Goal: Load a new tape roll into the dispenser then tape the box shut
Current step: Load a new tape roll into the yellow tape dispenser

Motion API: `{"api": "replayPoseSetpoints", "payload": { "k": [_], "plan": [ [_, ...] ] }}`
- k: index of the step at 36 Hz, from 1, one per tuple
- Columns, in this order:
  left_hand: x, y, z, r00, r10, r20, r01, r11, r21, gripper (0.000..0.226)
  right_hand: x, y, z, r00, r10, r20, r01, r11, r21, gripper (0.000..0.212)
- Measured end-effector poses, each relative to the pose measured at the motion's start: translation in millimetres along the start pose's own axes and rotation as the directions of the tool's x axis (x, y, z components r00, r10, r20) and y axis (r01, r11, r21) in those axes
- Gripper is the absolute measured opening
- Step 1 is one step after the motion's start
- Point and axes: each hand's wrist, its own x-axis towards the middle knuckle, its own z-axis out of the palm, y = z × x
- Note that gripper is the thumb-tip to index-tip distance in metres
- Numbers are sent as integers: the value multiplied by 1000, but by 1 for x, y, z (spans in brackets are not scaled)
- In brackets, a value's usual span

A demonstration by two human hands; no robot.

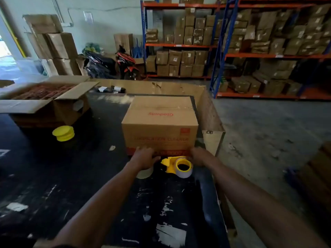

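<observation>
A brown cardboard box (160,122) with red print stands on the black table (107,194), its top flaps folded down. In front of it lies a yellow tape dispenser (176,164) with a whitish roll on its hub. A clear tape roll (145,173) lies to its left, partly hidden under my left hand (144,158), which rests on it with fingers touching the box's lower front edge. My right hand (198,156) is at the box's lower right corner, just right of the dispenser, fingers curled against the box.
An open carton (44,102) full of brown items sits at the table's left, a yellow lidded container (63,133) in front of it. A cardboard wall (209,111) borders the table's right side. Shelving with boxes and a motorbike stand behind.
</observation>
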Motion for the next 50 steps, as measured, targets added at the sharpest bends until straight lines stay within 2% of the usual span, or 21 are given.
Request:
{"api": "replayPoseSetpoints", "payload": {
  "k": [3,7,14,18,22,24,26,28,30,31,32,34,36,39,43,46,50],
  "plan": [
    [10,8,18,992,45,118,-48,999,19,70,11,5,20,996,33,87,-37,998,44,37],
    [19,20,34,977,84,196,-95,995,45,66,12,3,34,995,29,97,-36,996,77,38],
    [20,25,47,990,132,43,-131,991,-24,44,15,0,36,999,13,52,-17,996,84,28],
    [12,18,47,991,130,-42,-132,990,-51,46,9,-2,27,993,-51,104,34,987,158,43],
    [-5,18,39,976,61,-207,-115,959,-259,47,2,-4,1,982,-107,153,67,967,246,59],
    [-14,22,33,925,16,-380,-159,924,-347,40,0,-7,-19,976,-122,180,78,969,233,64],
    [-19,24,31,845,-128,-519,-138,885,-444,42,-2,-13,-35,969,-126,214,72,967,244,62],
    [-28,35,25,763,-348,-545,-81,785,-615,46,-6,-18,-51,969,-163,185,118,966,231,42],
    [-36,48,15,723,-520,-455,-46,621,-783,45,-6,-21,-70,973,-203,111,183,969,164,18],
    [-38,53,11,734,-545,-405,-33,568,-823,46,-6,-24,-80,971,-226,75,215,968,128,16],
    [-39,57,7,777,-522,-353,-28,531,-847,49,-6,-25,-89,968,-245,56,238,965,110,18],
    [-39,67,-3,889,-383,-253,-60,448,-892,51,-9,-29,-109,962,-271,17,268,957,114,29],
    [-38,80,-19,950,-242,-195,-105,340,-935,41,-14,-35,-129,961,-278,-17,278,953,124,36],
    [-25,88,-39,955,-161,-249,-197,284,-938,36,-21,-43,-155,954,-295,-57,300,948,104,45],
    [-8,84,-64,927,-190,-322,-267,266,-926,35,-28,-53,-185,940,-317,-125,327,943,67,53],
    [-1,74,-81,915,-190,-357,-289,308,-906,33,-29,-59,-215,929,-327,-175,332,943,-1,57],
    [6,64,-85,923,-153,-353,-281,355,-891,33,-41,-68,-259,941,-308,-141,312,950,8,57]
  ]
}}
